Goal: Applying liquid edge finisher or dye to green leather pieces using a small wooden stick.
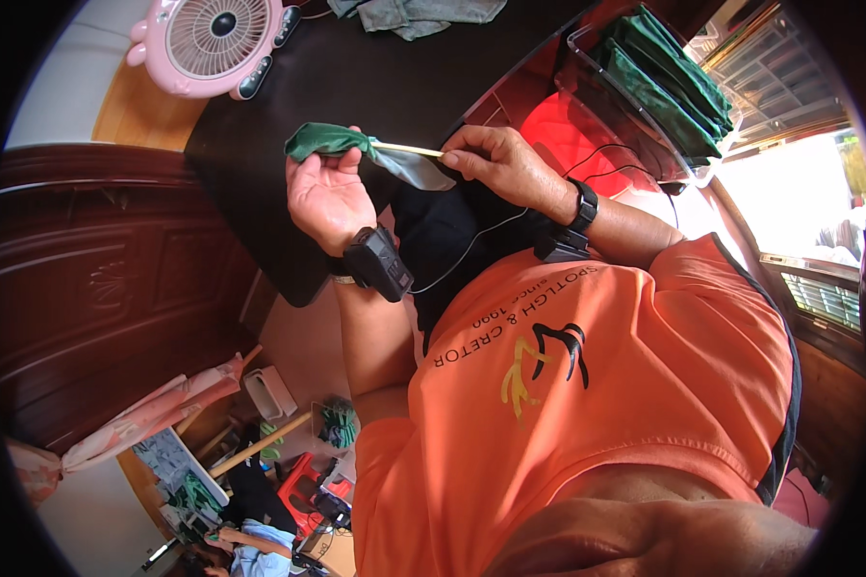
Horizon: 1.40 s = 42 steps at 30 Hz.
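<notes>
Over the near part of the dark table, my left hand (332, 197) has its fingers closed around a green cloth piece (322, 139). A pale grey cloth part (414, 171) hangs from it toward my right hand. My right hand (500, 163) pinches the end of a thin pale stick (409, 148) between thumb and fingers. The stick's other end meets the green cloth by my left fingers; whether it goes inside cannot be seen. Black devices are strapped to both wrists.
A pink fan (223, 29) stands on the dark table (289, 72), with grey cloth (419, 14) at its far side. A clear bin of folded green cloth (669, 82) and a red stool (568, 139) are at right. Thin cables run near my wrists. Another person (260, 548) sits lower left.
</notes>
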Each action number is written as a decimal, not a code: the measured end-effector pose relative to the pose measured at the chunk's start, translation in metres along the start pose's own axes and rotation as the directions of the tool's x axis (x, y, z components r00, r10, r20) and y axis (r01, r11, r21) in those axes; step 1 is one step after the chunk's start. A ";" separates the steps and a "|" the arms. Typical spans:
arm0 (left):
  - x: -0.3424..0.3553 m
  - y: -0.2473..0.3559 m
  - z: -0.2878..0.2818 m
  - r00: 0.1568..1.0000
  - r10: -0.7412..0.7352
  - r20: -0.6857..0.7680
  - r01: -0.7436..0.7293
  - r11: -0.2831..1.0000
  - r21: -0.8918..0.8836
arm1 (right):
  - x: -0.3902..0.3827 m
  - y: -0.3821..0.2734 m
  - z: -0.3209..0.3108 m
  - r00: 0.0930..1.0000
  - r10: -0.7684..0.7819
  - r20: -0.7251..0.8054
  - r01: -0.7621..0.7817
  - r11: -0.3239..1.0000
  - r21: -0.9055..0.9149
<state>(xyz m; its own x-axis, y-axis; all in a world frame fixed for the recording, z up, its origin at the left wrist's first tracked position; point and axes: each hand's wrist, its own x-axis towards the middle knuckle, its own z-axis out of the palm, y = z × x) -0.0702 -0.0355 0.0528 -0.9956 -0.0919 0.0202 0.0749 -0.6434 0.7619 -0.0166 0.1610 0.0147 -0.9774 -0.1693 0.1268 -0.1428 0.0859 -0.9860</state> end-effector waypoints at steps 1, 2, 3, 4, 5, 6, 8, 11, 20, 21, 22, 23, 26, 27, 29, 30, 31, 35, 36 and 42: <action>0.000 0.001 0.001 0.999 0.038 -0.007 -0.038 0.999 -0.021 | 0.000 0.001 0.000 0.998 0.063 0.016 -0.064 0.996 0.060; -0.001 -0.001 0.002 0.999 0.045 0.005 -0.045 0.999 -0.023 | 0.000 0.000 0.000 0.998 0.063 0.018 -0.064 0.996 0.060; -0.002 -0.004 0.002 0.999 0.044 0.004 -0.044 0.999 -0.023 | 0.000 -0.002 0.002 0.997 0.073 0.027 -0.075 0.994 0.084; -0.004 -0.008 0.001 1.000 0.013 0.002 -0.013 0.999 -0.033 | 0.000 -0.004 0.004 0.996 0.083 0.037 -0.087 0.990 0.108; -0.005 -0.013 0.001 1.000 -0.017 -0.001 0.017 0.999 -0.043 | 0.001 -0.004 0.006 0.996 0.085 0.038 -0.089 0.990 0.108; -0.007 -0.018 0.003 0.998 -0.035 -0.053 0.034 0.999 -0.016 | 0.002 -0.004 0.008 0.997 0.069 0.045 -0.074 0.990 0.118; -0.005 -0.026 -0.005 0.988 -0.089 -0.124 0.085 0.996 -0.033 | 0.002 -0.003 0.010 0.997 0.054 0.052 -0.060 0.990 0.127; -0.006 -0.028 -0.004 0.972 -0.159 -0.171 0.145 0.985 -0.094 | 0.002 -0.001 0.008 0.987 0.069 0.148 -0.106 0.960 0.259; -0.005 -0.003 -0.006 0.996 -0.066 -0.058 0.063 0.997 -0.051 | 0.000 0.002 0.004 0.998 -0.024 0.064 0.021 0.999 0.039; -0.006 -0.006 -0.006 0.996 -0.065 -0.059 0.062 0.997 -0.053 | -0.001 0.002 0.004 0.997 -0.045 0.063 0.046 0.999 -0.006; -0.006 -0.011 -0.008 0.996 -0.077 -0.045 0.077 0.997 -0.005 | -0.002 0.002 0.003 0.996 -0.067 0.063 0.070 0.996 -0.051; -0.007 -0.015 -0.008 0.996 -0.089 -0.032 0.090 0.995 0.044 | -0.002 0.001 0.004 0.996 -0.067 0.065 0.070 0.996 -0.051; -0.014 -0.032 -0.011 0.991 -0.134 -0.007 0.133 0.986 -0.101 | -0.004 -0.003 0.009 0.998 -0.004 0.055 -0.003 0.993 0.122; -0.017 -0.032 -0.010 0.990 -0.119 0.073 0.130 0.980 -0.154 | -0.006 -0.002 0.011 0.996 -0.026 0.085 0.015 0.991 0.133; -0.014 -0.028 -0.009 0.993 -0.100 0.061 0.107 0.986 -0.131 | -0.008 -0.003 0.011 0.992 -0.047 0.114 0.031 0.989 0.145; -0.011 -0.023 -0.005 0.996 -0.076 0.050 0.081 0.991 -0.109 | -0.006 -0.006 0.009 0.989 -0.043 0.139 0.023 0.989 0.144; -0.009 -0.020 -0.003 0.996 -0.075 0.048 0.080 0.991 -0.111 | -0.004 -0.007 0.008 0.986 -0.040 0.165 0.016 0.990 0.143; -0.008 -0.013 0.007 0.972 -0.063 -0.228 0.043 0.995 -0.094 | -0.001 0.000 0.006 0.990 0.042 0.132 -0.054 0.994 0.092; -0.009 -0.016 0.004 0.975 -0.089 -0.201 0.075 0.994 -0.076 | -0.003 0.000 0.007 0.988 0.063 0.138 -0.083 0.986 0.144; -0.010 -0.027 -0.006 0.972 -0.235 0.031 0.237 0.966 -0.106 | -0.005 -0.006 0.014 0.994 -0.025 0.110 -0.014 0.939 0.344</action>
<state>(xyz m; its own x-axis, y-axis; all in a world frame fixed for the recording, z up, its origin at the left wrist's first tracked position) -0.0622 -0.0221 0.0278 -0.9866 0.0855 -0.1390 -0.1574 -0.7235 0.6721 -0.0090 0.1481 0.0181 -0.9504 -0.2784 0.1387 -0.0663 -0.2546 -0.9648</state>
